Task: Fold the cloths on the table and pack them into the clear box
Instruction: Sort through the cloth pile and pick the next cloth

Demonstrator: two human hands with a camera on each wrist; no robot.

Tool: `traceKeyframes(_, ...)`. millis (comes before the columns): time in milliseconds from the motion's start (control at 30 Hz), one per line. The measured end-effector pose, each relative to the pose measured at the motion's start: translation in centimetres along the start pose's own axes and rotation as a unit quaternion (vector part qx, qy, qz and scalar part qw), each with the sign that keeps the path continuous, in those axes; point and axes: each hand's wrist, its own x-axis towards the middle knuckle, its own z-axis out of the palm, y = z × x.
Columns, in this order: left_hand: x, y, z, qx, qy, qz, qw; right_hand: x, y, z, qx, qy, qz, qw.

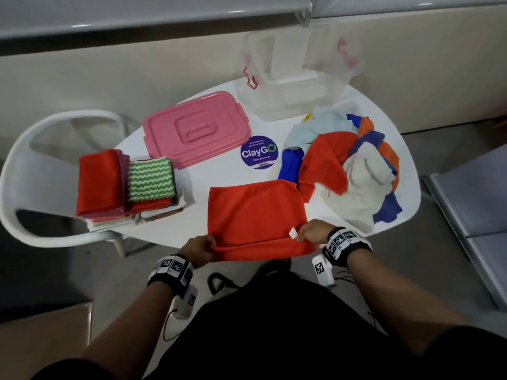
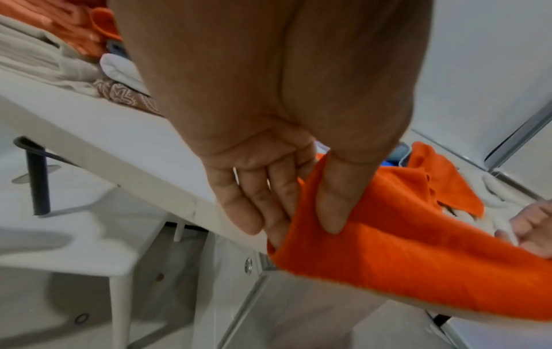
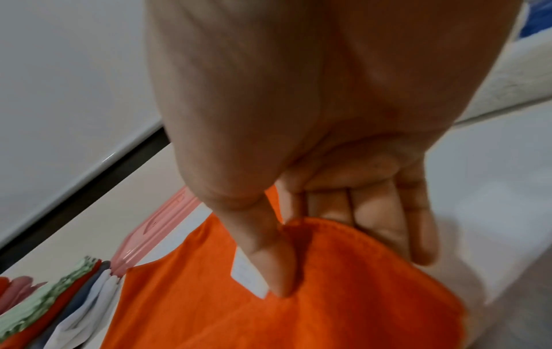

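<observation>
Fingers (image 2: 330,205) of both hands are pinched on the orange cloth's (image 1: 252,212) near corners, so a fold can be made on the tabletop (image 1: 219,176).

pink lid (image 1: 196,128) perhaps beside clear box (image 1: 295,86)

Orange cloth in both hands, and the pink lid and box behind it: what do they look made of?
Orange cloth: soft fuzzy fabric, probably microfibre; matte nap, limp drape, and a white sewn tag.
Pink lid: rigid moulded plastic, with a slight sheen and raised ribs.
Clear box: translucent, cloudy hard plastic with pink clips.
The left hand and right hand pinch the cloth's near edge.
</observation>
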Motion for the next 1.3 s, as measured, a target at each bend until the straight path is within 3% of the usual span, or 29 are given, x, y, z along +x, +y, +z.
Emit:
traceKeyframes(100,0.4,0.5,-1.6,-0.115,0.003,-0.008,0.993,1.0,-0.3,-0.1,0.064,0.070,-0.037,0.995)
traceKeyframes(167,1.1,0.8,-2.7,-0.217,0.048,-0.017,0.975,2.0,-0.8,-0.4,0.171,0.161,-0.071,0.970)
traceKeyframes(267,1.9,2.3,-4.4,-0.304,0.116,-0.019,0.945,2.8,-2.5,-1.6,0.244,0.245,-0.084,0.934)
traceKeyframes(433,5.0,4.2,-5.1,-0.362,0.157,-0.063,0.917,4.5,-3.6,-2.4,0.296,0.249,-0.084,0.919)
traceKeyframes(500,6.0,4.7,-5.0,-0.345,0.163,-0.084,0.920,5.0,-3.6,-2.4,0.309,0.244,-0.083,0.916)
traceKeyframes(633,6.4,5.2,-4.0,-0.193,0.192,-0.114,0.956,6.3,-2.5,-2.3,0.267,0.221,-0.057,0.936)
traceKeyframes(733,5.9,4.2,-3.2,-0.160,0.233,-0.099,0.954,6.8,-1.6,-1.8,0.241,0.197,-0.042,0.949)
traceKeyframes(900,6.7,3.7,-3.1,-0.138,0.278,-0.064,0.949,7.1,-1.4,-1.2,0.241,0.239,-0.009,0.941)
traceKeyframes(1167,7.0,4.1,-2.4,-0.138,0.313,-0.074,0.937,6.9,-2.4,-1.2,0.227,0.263,0.054,0.936)
traceKeyframes(1300,6.8,5.5,-2.6,-0.128,0.303,-0.104,0.939,6.7,-2.8,-0.8,0.229,0.337,0.061,0.911)
